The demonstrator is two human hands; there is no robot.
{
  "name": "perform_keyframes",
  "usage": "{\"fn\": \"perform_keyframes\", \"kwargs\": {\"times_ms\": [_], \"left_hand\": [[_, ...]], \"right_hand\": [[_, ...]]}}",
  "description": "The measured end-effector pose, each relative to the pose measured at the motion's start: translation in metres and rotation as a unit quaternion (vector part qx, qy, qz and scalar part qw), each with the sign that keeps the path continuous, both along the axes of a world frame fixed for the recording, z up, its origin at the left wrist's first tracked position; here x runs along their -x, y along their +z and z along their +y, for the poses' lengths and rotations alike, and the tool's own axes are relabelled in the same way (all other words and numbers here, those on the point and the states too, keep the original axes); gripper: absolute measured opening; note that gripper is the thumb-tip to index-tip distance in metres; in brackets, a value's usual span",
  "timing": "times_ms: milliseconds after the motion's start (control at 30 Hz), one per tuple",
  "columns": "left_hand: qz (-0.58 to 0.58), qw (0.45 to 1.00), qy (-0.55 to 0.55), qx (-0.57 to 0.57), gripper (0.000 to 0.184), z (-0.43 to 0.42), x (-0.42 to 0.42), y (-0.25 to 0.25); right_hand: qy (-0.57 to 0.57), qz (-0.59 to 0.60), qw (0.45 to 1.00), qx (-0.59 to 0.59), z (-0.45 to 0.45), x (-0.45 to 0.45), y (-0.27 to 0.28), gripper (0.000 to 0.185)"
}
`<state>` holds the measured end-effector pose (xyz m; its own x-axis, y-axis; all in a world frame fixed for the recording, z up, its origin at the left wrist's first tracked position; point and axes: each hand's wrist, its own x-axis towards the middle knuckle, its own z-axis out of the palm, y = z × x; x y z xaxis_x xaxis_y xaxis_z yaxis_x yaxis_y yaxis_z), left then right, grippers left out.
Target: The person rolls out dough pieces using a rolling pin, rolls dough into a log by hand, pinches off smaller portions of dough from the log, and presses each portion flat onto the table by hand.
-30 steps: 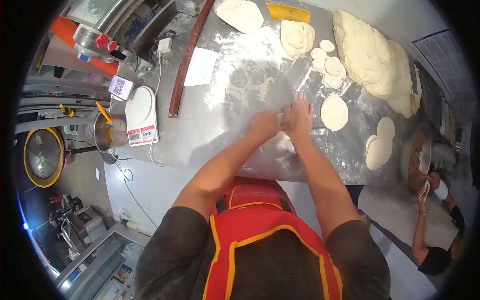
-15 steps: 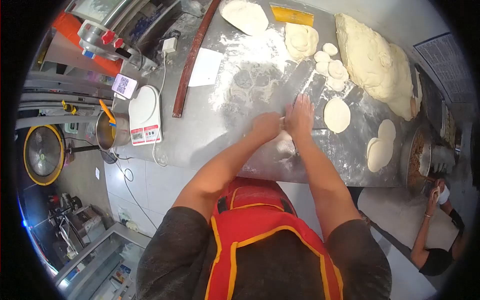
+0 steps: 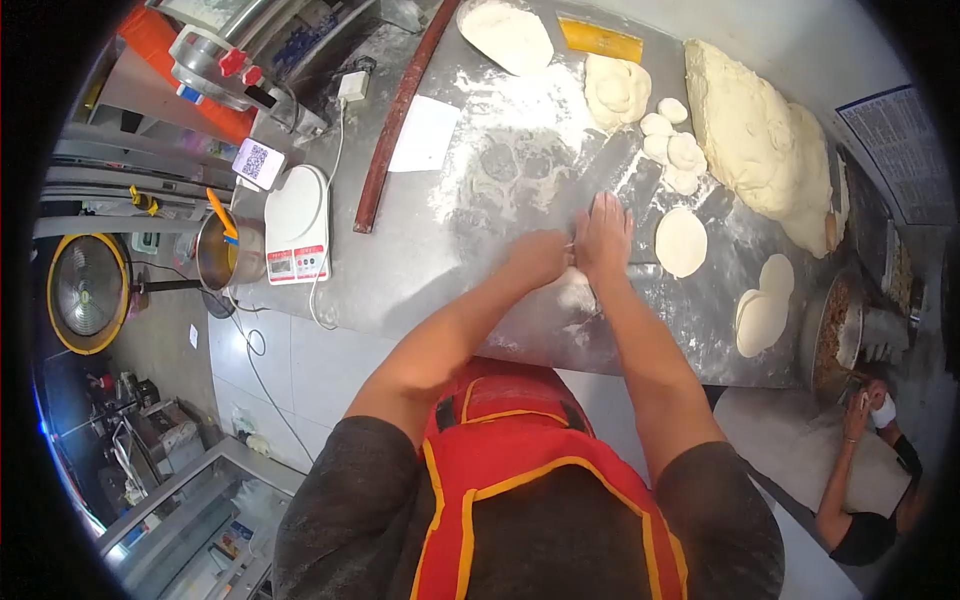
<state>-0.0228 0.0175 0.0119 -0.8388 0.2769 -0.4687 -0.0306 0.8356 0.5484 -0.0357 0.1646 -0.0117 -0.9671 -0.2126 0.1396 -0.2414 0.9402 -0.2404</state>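
My left hand point(image 3: 541, 257) is closed low over the floured metal table point(image 3: 400, 270), fingers curled; what it grips is hidden. Beside it, my right hand point(image 3: 603, 240) lies flat with fingers stretched forward and together. A pale patch of dough or flour point(image 3: 575, 290) shows just below the hands, mostly covered by them. A short dark strip sticks out right of my right wrist; I cannot tell what it is. Nearest on the right is a flat dough round point(image 3: 681, 243). Beyond it sit several small dough balls point(image 3: 683, 152) and a larger folded dough lump point(image 3: 617, 92).
A big dough mass point(image 3: 755, 125) lies back right, with overlapping dough rounds point(image 3: 762, 322) and a pan of filling point(image 3: 836, 335) nearer. A flour container point(image 3: 505, 38), yellow scraper point(image 3: 600, 40), long red-brown stick point(image 3: 392, 135) and white scale point(image 3: 297, 220) surround the workspace. Another person's hands point(image 3: 866, 405) are at right.
The view has shifted slightly, so the table items sit a little further right. My hands stay together in nearly the same place and pose.
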Motion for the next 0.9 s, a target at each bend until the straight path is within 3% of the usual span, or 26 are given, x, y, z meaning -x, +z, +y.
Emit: {"fn": "perform_keyframes", "kwargs": {"times_ms": [100, 133, 200, 300, 367, 433, 533, 600, 700, 800, 900], "left_hand": [[0.013, 0.999, -0.012, 0.037, 0.037, -0.003, -0.001, 0.012], [0.035, 0.998, 0.05, 0.007, 0.037, -0.009, -0.008, 0.005], [0.078, 0.981, 0.172, -0.048, 0.036, -0.029, -0.028, -0.027], [0.04, 0.993, 0.076, -0.085, 0.035, -0.042, -0.041, -0.063], [0.042, 0.998, 0.037, -0.036, 0.034, -0.029, -0.028, -0.024], [0.024, 1.0, 0.019, -0.002, 0.033, -0.009, -0.016, 0.0], [0.003, 1.0, 0.017, 0.024, 0.032, 0.004, 0.005, 0.012], [0.016, 0.999, -0.007, 0.045, 0.032, 0.0, 0.0, 0.02], [0.096, 0.982, 0.16, -0.017, 0.034, -0.037, -0.027, -0.015], [-0.001, 0.965, 0.226, -0.133, 0.036, -0.057, -0.049, -0.026], [0.036, 0.994, 0.102, -0.004, 0.038, -0.034, -0.031, -0.004]], "right_hand": [[0.043, -0.01, 0.999, 0.024, 0.005, -0.024, 0.012, 0.054], [0.074, 0.007, 0.997, 0.011, 0.019, -0.058, 0.015, 0.054], [0.106, -0.071, 0.991, 0.047, 0.041, -0.115, 0.027, 0.056], [0.107, -0.06, 0.992, 0.021, 0.043, -0.124, 0.029, 0.058], [0.096, 0.072, 0.993, 0.012, 0.025, -0.076, 0.0, 0.057], [0.026, -0.02, 0.999, 0.004, 0.005, -0.024, 0.007, 0.054], [0.0, -0.032, 0.999, -0.003, -0.014, 0.017, 0.018, 0.052], [0.039, -0.018, 0.999, 0.008, -0.004, -0.01, 0.013, 0.051], [0.124, 0.012, 0.991, 0.053, 0.04, -0.104, 0.001, 0.057], [0.104, -0.028, 0.994, 0.032, 0.042, -0.122, 0.014, 0.061], [0.061, 0.021, 0.998, 0.0, 0.007, -0.034, 0.001, 0.061]]}}
